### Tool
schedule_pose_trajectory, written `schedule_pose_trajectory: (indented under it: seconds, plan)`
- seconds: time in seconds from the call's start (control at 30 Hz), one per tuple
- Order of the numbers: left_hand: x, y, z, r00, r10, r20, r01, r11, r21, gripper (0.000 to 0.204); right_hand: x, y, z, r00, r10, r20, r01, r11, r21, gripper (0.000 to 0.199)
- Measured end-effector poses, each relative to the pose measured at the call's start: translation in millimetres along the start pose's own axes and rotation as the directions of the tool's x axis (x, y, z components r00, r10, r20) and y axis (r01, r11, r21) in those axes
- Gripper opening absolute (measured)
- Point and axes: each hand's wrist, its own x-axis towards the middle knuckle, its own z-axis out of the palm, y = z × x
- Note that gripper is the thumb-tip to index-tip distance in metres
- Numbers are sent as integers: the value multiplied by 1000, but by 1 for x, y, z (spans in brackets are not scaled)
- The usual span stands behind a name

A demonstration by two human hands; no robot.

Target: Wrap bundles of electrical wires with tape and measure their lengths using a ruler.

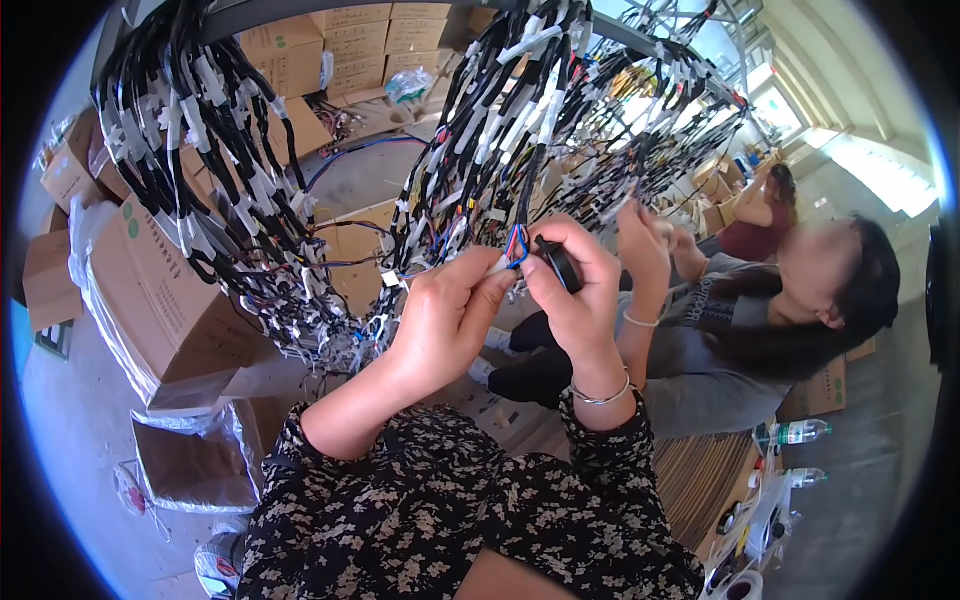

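Both my hands are raised in front of a hanging wiring harness [526, 190] wrapped in black. My left hand [440, 318] is closed, its thumb and forefinger pinching the loose red and blue wires [517, 248] at the harness's lower end, by a small white piece. Close beside it, my right hand [583, 290] has its thumb and forefinger at the same wires. A roll of black tape [561, 266] is held in the right hand, against the fingers. The fingertips partly hide where the wires meet.
Thick bundles of harnesses [190, 140] with white tags hang from a metal rail [260, 18]. Cardboard boxes [165, 290] stand at left, with an open box [190, 455] below. A co-worker [740, 330] in grey works close at my right, near stacked cardboard [705, 485] and bottles [803, 432].
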Motion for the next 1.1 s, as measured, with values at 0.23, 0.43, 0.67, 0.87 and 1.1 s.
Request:
schedule_pose_trajectory:
  seconds: [0.23,0.43,0.67,0.87,1.1]
  plan:
    - [-1,-8,-6,999,37,0,-37,999,-33,9,19,-44,-2,978,209,15,-203,962,-181,17]
    - [3,-10,-9,993,113,-38,-113,994,-6,9,21,-36,6,850,524,50,-511,799,316,22]
    - [5,-20,-15,985,167,-32,-167,986,-1,11,31,-32,7,775,602,195,-623,674,397,13]
    - [9,-8,-23,995,65,79,-55,992,-118,12,18,-15,-5,867,460,194,-490,712,502,28]
    - [7,-7,-25,994,77,81,-67,991,-119,11,8,-20,5,873,461,162,-479,745,464,41]
